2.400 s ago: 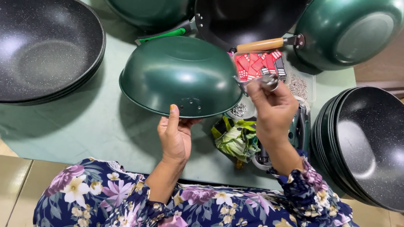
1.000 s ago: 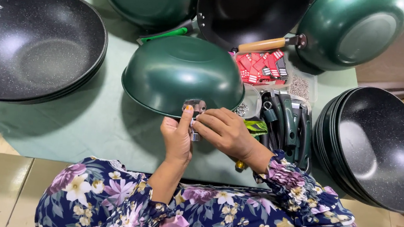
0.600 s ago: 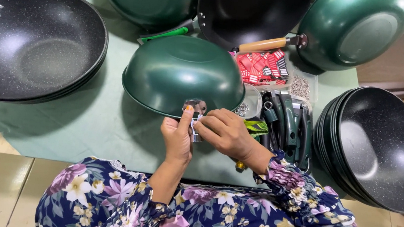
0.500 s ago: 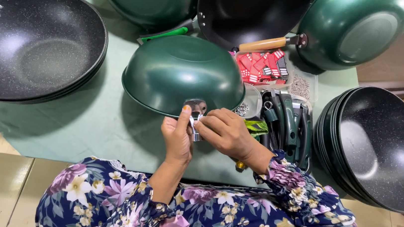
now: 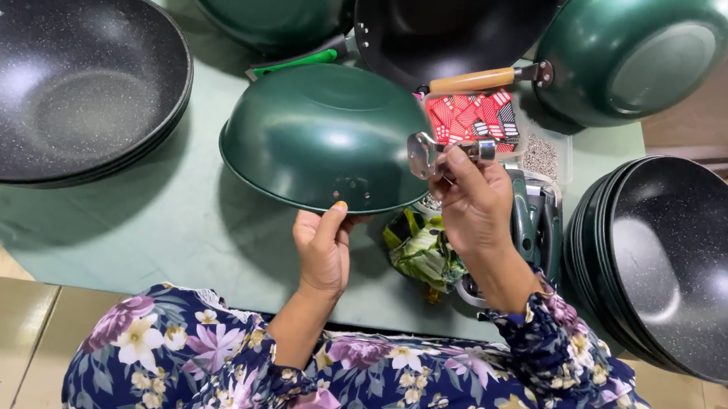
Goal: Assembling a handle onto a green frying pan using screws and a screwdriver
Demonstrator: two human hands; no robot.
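Green wok [image 5: 326, 133] lies upside down mid-tabletop. Your left hand [image 5: 324, 245] grips its near rim, fingers closed on it. Your right hand [image 5: 471, 202] pinches metal bracket [image 5: 442, 152] just beside wok. Risk: loose grip drops bracket; tilted wok slides off mat [image 5: 173, 220].

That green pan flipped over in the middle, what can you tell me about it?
The green pan is a round, glossy dark-green wok shell lying upside down, with no handle fitted. Small rivet holes show near its front rim. It rests on the pale green table cover, its front edge held by the left hand. The right hand holds a small metal bracket beside its rim.
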